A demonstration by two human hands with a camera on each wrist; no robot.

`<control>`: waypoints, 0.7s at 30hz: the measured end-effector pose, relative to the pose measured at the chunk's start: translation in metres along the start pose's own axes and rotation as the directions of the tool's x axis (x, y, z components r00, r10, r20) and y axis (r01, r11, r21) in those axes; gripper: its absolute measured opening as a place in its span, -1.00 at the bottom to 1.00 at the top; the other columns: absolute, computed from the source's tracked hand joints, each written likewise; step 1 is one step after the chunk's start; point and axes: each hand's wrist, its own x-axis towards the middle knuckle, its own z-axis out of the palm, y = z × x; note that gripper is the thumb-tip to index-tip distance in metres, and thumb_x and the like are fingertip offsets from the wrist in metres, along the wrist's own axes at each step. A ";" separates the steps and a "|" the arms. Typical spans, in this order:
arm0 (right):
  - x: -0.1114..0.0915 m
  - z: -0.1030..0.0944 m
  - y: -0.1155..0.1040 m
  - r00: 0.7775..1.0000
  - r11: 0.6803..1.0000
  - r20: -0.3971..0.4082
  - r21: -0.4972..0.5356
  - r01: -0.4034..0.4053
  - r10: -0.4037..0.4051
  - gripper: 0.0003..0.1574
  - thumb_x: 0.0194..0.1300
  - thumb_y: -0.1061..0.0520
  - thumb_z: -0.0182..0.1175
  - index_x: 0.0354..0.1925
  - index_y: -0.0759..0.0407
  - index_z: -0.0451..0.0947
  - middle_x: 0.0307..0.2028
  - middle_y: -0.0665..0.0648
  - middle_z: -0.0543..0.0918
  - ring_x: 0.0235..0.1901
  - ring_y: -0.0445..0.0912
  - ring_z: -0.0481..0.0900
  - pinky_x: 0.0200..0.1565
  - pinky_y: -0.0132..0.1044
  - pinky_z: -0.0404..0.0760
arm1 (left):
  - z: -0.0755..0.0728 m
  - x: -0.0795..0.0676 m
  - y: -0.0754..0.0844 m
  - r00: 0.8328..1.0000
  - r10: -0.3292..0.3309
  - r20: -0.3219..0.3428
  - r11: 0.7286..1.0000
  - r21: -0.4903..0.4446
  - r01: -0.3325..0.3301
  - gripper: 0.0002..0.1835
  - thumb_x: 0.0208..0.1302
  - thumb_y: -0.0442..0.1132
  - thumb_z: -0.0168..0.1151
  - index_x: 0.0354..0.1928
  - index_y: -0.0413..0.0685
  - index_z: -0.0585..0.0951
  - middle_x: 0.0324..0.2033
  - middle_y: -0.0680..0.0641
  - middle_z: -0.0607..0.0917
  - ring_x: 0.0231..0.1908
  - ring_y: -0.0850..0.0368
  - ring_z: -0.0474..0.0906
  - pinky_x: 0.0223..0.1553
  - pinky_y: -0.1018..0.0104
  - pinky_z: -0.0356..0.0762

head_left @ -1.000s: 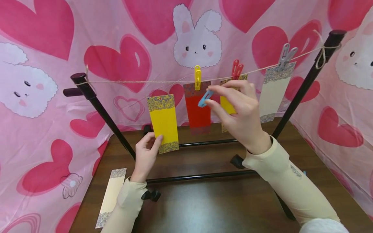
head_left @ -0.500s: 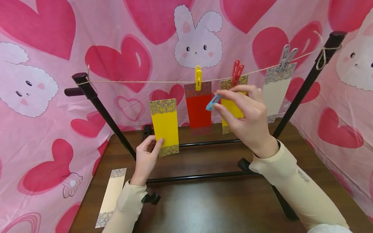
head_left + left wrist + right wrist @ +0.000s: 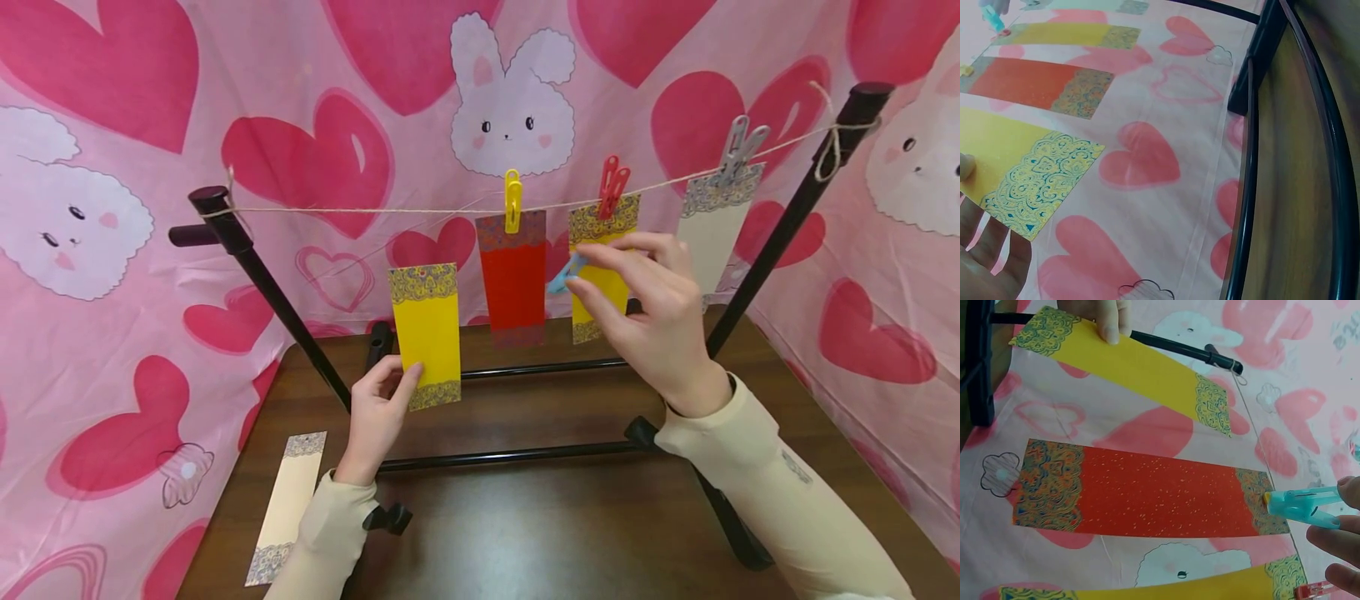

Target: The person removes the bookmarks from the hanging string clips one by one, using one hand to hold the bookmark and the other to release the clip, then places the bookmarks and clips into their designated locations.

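My left hand [image 3: 378,417] pinches a yellow paper card [image 3: 429,333] with patterned bands by its lower left edge, thumb in front. The card is upright below the string [image 3: 360,211], apart from it. In my right hand [image 3: 656,312], thumb and fingertips pinch a light blue clothespin [image 3: 1304,506], its tip pointing left. On the string hang a red card [image 3: 516,287] under a yellow clothespin [image 3: 513,202], another yellow card [image 3: 588,225] under red clothespins [image 3: 613,188], and a cream card [image 3: 716,225] under grey clothespins [image 3: 738,154]. My right hand partly covers the hung yellow card.
A cream card [image 3: 288,504] with patterned ends lies on the brown table [image 3: 525,525] at the left. The string is tied between two black posts [image 3: 277,296] [image 3: 795,217] of a rack with low crossbars [image 3: 510,456]. Pink heart-and-rabbit cloth [image 3: 300,67] surrounds the table.
My left hand has lowered the yellow card slightly, away from the string. My right hand has moved right and a little down with the blue clothespin.
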 end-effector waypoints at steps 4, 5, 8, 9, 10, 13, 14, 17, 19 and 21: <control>-0.004 -0.003 0.003 1.000 1.000 0.005 -0.006 -0.018 0.018 -0.30 0.44 -0.30 0.26 0.00 0.33 0.74 -0.17 0.28 0.80 -0.04 0.18 0.52 0.11 -0.14 0.31 | 0.000 -0.001 0.000 1.000 0.000 0.003 1.000 0.001 0.000 -0.83 0.46 -0.29 0.31 -0.03 -0.22 0.73 -0.17 -0.21 0.77 -0.26 0.12 0.66 -0.22 0.42 0.65; -0.005 -0.003 0.003 1.000 1.000 0.006 -0.007 -0.022 0.022 -0.29 0.44 -0.31 0.26 0.00 0.33 0.74 -0.17 0.28 0.80 -0.04 0.18 0.52 0.11 -0.15 0.31 | 0.000 -0.001 -0.001 1.000 0.002 0.003 1.000 0.003 -0.002 -0.83 0.46 -0.29 0.31 -0.03 -0.22 0.73 -0.17 -0.22 0.77 -0.26 0.12 0.65 -0.22 0.42 0.65; -0.008 -0.005 0.005 0.999 0.999 0.004 -0.010 -0.033 0.033 -0.27 0.44 -0.33 0.25 -0.01 0.33 0.74 -0.19 0.27 0.80 -0.03 0.18 0.52 0.12 -0.20 0.29 | -0.001 -0.001 -0.002 1.000 -0.003 0.004 1.000 0.005 0.002 -0.83 0.46 -0.29 0.31 -0.03 -0.22 0.73 -0.16 -0.21 0.77 -0.26 0.12 0.65 -0.20 0.42 0.65; -0.009 -0.006 0.006 0.999 0.999 0.002 -0.012 -0.034 0.035 -0.26 0.44 -0.34 0.25 -0.01 0.33 0.74 -0.19 0.27 0.80 -0.04 0.18 0.52 0.13 -0.21 0.29 | -0.001 -0.002 -0.002 1.000 -0.006 0.004 1.000 0.006 0.006 -0.83 0.47 -0.29 0.31 -0.03 -0.22 0.73 -0.16 -0.21 0.77 -0.25 0.12 0.65 -0.20 0.42 0.65; -0.010 -0.006 0.006 0.999 0.999 -0.001 -0.011 -0.036 0.036 -0.26 0.43 -0.34 0.25 -0.02 0.33 0.75 -0.20 0.27 0.80 -0.04 0.18 0.52 0.13 -0.22 0.29 | -0.001 -0.002 -0.002 1.000 -0.009 0.005 1.000 0.007 0.009 -0.83 0.47 -0.28 0.31 -0.03 -0.22 0.73 -0.16 -0.21 0.77 -0.25 0.12 0.65 -0.19 0.42 0.65; -0.012 -0.007 0.008 0.999 0.999 -0.008 -0.012 -0.038 0.038 -0.27 0.43 -0.33 0.26 -0.03 0.34 0.75 -0.22 0.27 0.81 -0.05 0.19 0.52 0.14 -0.22 0.28 | -0.001 -0.003 -0.003 1.000 -0.023 0.009 1.000 0.007 0.023 -0.81 0.47 -0.27 0.31 -0.01 -0.22 0.73 -0.13 -0.21 0.77 -0.23 0.11 0.65 -0.17 0.42 0.67; -0.013 -0.008 0.009 0.999 0.999 -0.012 -0.010 -0.039 0.039 -0.28 0.42 -0.33 0.27 -0.04 0.34 0.75 -0.22 0.27 0.81 -0.06 0.19 0.52 0.14 -0.22 0.28 | -0.002 -0.004 -0.003 1.000 -0.028 0.011 1.000 0.007 0.028 -0.81 0.47 -0.26 0.31 -0.01 -0.22 0.72 -0.12 -0.21 0.76 -0.23 0.10 0.66 -0.17 0.41 0.68; -0.016 -0.010 0.011 0.999 0.999 -0.017 -0.012 -0.044 0.043 -0.28 0.41 -0.32 0.29 -0.04 0.34 0.75 -0.22 0.27 0.81 -0.06 0.19 0.52 0.14 -0.23 0.28 | -0.002 -0.006 -0.004 0.999 -0.041 0.010 0.999 0.010 0.041 -0.80 0.47 -0.25 0.31 0.00 -0.21 0.72 -0.10 -0.20 0.76 -0.21 0.09 0.66 -0.16 0.40 0.69; -0.018 -0.011 0.012 0.999 0.999 -0.020 -0.013 -0.048 0.047 -0.29 0.40 -0.32 0.30 -0.04 0.33 0.75 -0.22 0.27 0.81 -0.05 0.19 0.52 0.13 -0.24 0.28 | -0.003 -0.007 -0.005 0.999 -0.047 0.007 0.999 0.012 0.047 -0.80 0.47 -0.24 0.31 0.00 -0.21 0.72 -0.10 -0.19 0.76 -0.21 0.09 0.66 -0.15 0.40 0.69; -0.020 -0.012 0.014 0.998 0.998 -0.021 -0.017 -0.053 0.052 -0.28 0.40 -0.33 0.30 -0.03 0.33 0.75 -0.24 0.27 0.80 -0.06 0.19 0.52 0.12 -0.25 0.27 | -0.003 -0.008 -0.006 0.999 -0.049 0.003 0.999 0.014 0.049 -0.80 0.47 -0.25 0.31 0.00 -0.21 0.72 -0.12 -0.19 0.76 -0.22 0.09 0.67 -0.15 0.39 0.70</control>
